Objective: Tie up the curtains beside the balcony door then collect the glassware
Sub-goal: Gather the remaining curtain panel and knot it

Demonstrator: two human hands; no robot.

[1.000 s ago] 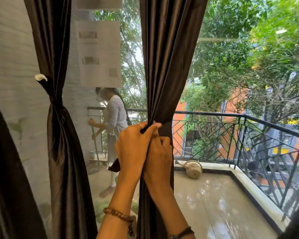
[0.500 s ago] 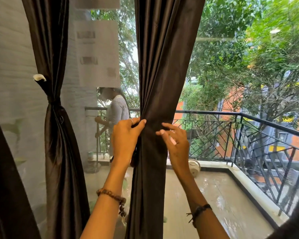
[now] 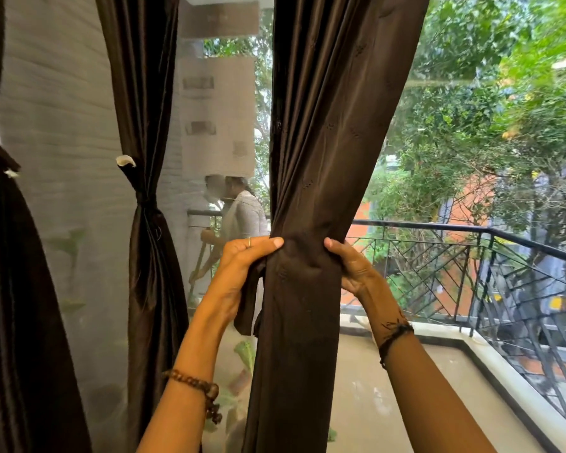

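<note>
Curtain (image 3: pixel 321 158) dark brown, satiny, bunched at waist, L hand (image 3: pixel 242 263) & R hand (image 3: pixel 350 266) fingers gripping it

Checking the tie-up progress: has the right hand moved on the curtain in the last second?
Yes. The right hand has left its spot against the left hand and crossed to the gathered curtain's right edge, toward the balcony railing.

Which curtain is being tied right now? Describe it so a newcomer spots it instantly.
Find the balcony railing behind the glass. The dark brown curtain hangs before it, gripped by left hand and right hand. Unlike the tied curtain leftward, it has no finished knot.
</note>
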